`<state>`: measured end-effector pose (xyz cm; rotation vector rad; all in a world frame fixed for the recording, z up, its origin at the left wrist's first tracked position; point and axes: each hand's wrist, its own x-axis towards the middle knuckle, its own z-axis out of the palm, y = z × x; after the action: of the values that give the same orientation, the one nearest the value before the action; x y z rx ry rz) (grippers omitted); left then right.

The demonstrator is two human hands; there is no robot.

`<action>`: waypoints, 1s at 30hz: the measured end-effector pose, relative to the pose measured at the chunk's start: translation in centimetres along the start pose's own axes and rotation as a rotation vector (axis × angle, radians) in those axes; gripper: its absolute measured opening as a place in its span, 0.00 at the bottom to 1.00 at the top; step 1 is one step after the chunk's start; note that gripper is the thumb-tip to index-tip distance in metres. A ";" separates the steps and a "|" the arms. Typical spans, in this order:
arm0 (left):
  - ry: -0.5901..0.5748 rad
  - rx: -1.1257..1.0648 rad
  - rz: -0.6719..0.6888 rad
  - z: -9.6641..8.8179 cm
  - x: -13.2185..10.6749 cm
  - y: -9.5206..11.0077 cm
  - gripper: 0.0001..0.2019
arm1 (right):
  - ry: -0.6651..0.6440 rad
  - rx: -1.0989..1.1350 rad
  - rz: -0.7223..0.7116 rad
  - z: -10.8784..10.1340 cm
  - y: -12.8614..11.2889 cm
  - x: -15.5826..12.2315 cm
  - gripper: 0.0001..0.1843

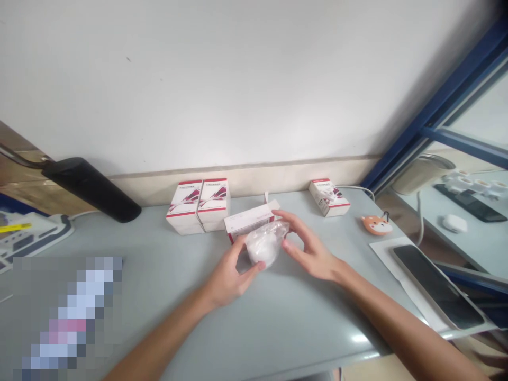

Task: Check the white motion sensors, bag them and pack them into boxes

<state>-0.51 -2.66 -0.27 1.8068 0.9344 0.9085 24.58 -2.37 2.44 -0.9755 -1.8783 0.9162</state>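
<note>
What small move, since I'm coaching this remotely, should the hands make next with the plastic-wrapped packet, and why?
Probably the right hand should pinch the packet's loose plastic, since the left hand already cradles it from below and the right hand stands open right beside it. The box lies just behind.

Two bare arms in shot, nothing fancy

Left hand [229,271] and right hand [311,250] are both uncovered, with long, slim fingers [291,225]. The forearms [161,338] look lean and stay bare right down to where the frame cuts them off.
</note>
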 end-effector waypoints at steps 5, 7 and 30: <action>0.002 0.053 -0.004 -0.1 0.2 -0.2 0.25 | -0.025 -0.023 -0.006 0.3 0.2 0.3 0.31; -0.015 0.073 -0.034 -0.2 0.3 -0.2 0.25 | 0.008 -0.020 0.002 0.3 0.2 0.4 0.24; 0.119 0.185 0.227 -0.1 0.5 -0.5 0.17 | -0.280 -0.058 0.042 0.3 1.7 0.3 0.40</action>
<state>-0.53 -2.03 -0.62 2.0660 0.9247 1.1113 24.66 -1.44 0.93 -0.9639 -2.1347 1.0730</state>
